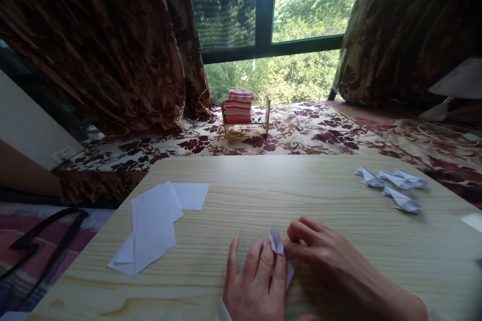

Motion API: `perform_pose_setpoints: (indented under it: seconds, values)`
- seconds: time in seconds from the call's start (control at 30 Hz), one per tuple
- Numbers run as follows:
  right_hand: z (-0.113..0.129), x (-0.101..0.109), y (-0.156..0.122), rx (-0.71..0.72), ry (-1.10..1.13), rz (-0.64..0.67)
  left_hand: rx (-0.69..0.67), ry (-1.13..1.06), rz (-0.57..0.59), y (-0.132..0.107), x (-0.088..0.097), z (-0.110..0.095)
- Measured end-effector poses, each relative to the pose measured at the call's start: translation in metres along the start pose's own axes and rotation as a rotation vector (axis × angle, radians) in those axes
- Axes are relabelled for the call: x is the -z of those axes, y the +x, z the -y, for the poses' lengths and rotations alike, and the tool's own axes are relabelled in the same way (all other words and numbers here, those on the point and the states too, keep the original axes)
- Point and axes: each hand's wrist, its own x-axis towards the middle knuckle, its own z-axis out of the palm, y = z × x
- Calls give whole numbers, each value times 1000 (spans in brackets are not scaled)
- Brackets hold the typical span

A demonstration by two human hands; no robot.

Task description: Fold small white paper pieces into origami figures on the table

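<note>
A small piece of pale folded paper (277, 242) lies on the wooden table (241, 180) near its front edge. My left hand (256, 281) lies flat over the paper's lower part, fingers stretched forward and pressing it down. My right hand (331, 266) comes in from the right, its fingers bent and pinched on the paper's upper flap. Most of the paper is hidden under both hands.
A loose pile of white paper sheets (154, 223) lies at the table's left. Several folded paper figures (395, 185) sit at the far right. Beyond the table, a small wooden rack with red-and-white striped cloths (241, 108) stands on a floral cover by the window.
</note>
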Motion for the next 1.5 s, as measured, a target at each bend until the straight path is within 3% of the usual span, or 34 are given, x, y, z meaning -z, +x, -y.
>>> perform_pose_setpoints:
  seconds: [0.2,0.37,0.6,0.83,1.07,1.13,1.33,1.5]
  values:
    - [-2,0,-6,47,-65,-185,17,26,-54,-6,-7,-4]
    - [6,-3,-3,135,-86,-289,36,28,6,-6,-5,-6]
    - [-1,-6,-3,-21,63,-324,32,44,28,-9,-4,-4]
    - [6,-2,-2,-47,45,-58,-6,66,81,-9,-1,-2]
    - [5,-8,-6,-36,-2,-85,-151,91,282,-18,33,27]
    - [5,-8,-7,-27,-6,-84,-132,95,323,-16,40,33]
    - [4,-9,-8,-25,-24,-84,-21,52,365,4,30,26]
    - [2,-10,-8,-24,-33,-72,-88,7,345,11,31,27]
